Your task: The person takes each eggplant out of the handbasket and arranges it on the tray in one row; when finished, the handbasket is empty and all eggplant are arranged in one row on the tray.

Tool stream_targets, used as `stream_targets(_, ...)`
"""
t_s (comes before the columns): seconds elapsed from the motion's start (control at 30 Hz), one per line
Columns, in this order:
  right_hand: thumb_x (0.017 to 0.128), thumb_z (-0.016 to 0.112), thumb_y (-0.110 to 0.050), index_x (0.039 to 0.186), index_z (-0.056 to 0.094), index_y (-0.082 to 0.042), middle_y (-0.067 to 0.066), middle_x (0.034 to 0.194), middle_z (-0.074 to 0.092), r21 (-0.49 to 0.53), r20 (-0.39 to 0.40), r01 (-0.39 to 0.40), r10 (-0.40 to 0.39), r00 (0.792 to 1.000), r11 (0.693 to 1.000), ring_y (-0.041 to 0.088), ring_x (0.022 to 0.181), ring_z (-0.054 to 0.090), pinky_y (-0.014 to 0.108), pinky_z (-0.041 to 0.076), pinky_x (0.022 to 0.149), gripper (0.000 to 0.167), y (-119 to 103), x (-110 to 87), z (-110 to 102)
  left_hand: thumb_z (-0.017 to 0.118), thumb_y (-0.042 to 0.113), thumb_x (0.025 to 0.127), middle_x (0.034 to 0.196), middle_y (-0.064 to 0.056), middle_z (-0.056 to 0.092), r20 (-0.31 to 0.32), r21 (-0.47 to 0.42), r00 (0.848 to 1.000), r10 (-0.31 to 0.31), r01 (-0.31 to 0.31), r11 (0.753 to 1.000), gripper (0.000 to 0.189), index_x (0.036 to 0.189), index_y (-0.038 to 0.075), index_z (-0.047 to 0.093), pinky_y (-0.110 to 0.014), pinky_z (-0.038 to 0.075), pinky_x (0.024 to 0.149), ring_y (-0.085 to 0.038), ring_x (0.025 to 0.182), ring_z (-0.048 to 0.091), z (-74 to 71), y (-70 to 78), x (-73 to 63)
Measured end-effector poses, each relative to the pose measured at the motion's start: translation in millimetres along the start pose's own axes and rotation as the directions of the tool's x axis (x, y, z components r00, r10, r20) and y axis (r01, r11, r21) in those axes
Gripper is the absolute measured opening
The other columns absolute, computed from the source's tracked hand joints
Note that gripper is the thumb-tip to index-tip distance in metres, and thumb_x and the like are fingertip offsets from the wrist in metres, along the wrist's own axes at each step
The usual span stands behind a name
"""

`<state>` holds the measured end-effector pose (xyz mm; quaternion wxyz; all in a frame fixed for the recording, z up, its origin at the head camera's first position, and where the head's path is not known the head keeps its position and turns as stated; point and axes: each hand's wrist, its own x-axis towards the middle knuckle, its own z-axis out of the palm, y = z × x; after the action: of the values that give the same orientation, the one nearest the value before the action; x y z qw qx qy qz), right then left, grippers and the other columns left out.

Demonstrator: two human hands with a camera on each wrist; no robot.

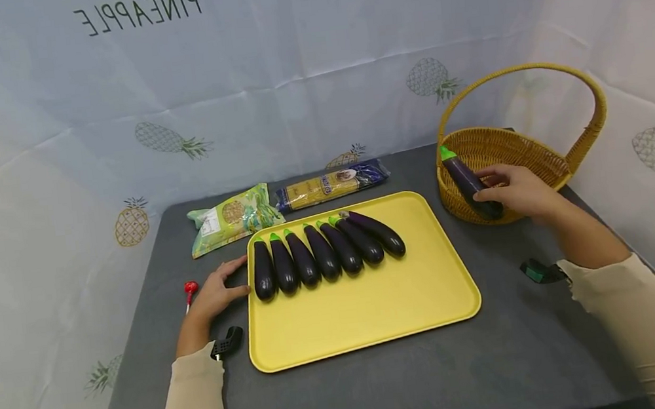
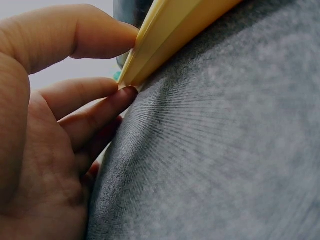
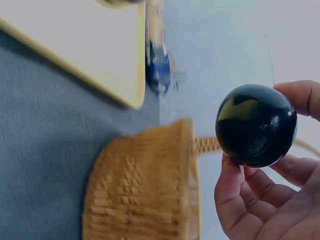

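Note:
In the head view my right hand [image 1: 518,191] grips an eggplant [image 1: 470,184] over the wicker basket [image 1: 535,151], the green stem tip pointing away. The right wrist view shows the rounded dark end of this eggplant [image 3: 256,125] between thumb and fingers. On the left, my left hand [image 1: 218,295] touches the left rim of the yellow tray [image 1: 367,312] with thumb and fingertips. Close up, the left wrist view has these fingers right at the tray's edge [image 2: 150,55]. Several eggplants [image 1: 323,252] lie side by side on the tray's back half, most with green tops.
Behind the tray lie a green and yellow bag [image 1: 234,219] and a long blue and yellow packet [image 1: 331,185]. A red lollipop [image 1: 191,287] lies beside my left hand. The basket's tall handle [image 1: 518,69] arches above it. White pineapple-print cloth surrounds the grey table [image 1: 357,392].

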<state>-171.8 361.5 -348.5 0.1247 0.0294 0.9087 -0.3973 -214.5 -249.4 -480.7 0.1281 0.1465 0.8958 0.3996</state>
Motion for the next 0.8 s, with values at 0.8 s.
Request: stream_targets(0.8, 0.089, 0.068, -0.031, 0.141, 0.049, -0.011, 0.017, 0.125, 0.053, -0.052, 0.106, 0.067, -0.061, 0.992, 0.996, 0.033, 0.106, 0.056, 0.041, 0.051, 0.074, 0.059, -19.1, 58.1, 109.0, 0.075, 0.023, 0.08, 0.149, -0.021, 0.039, -0.007, 0.024, 1.0, -0.014, 0.014, 1.0, 0.077, 0.149, 0.009, 0.043, -0.066, 0.009, 0.109, -0.046, 0.144, 0.006, 0.3, -4.6, 0.8)
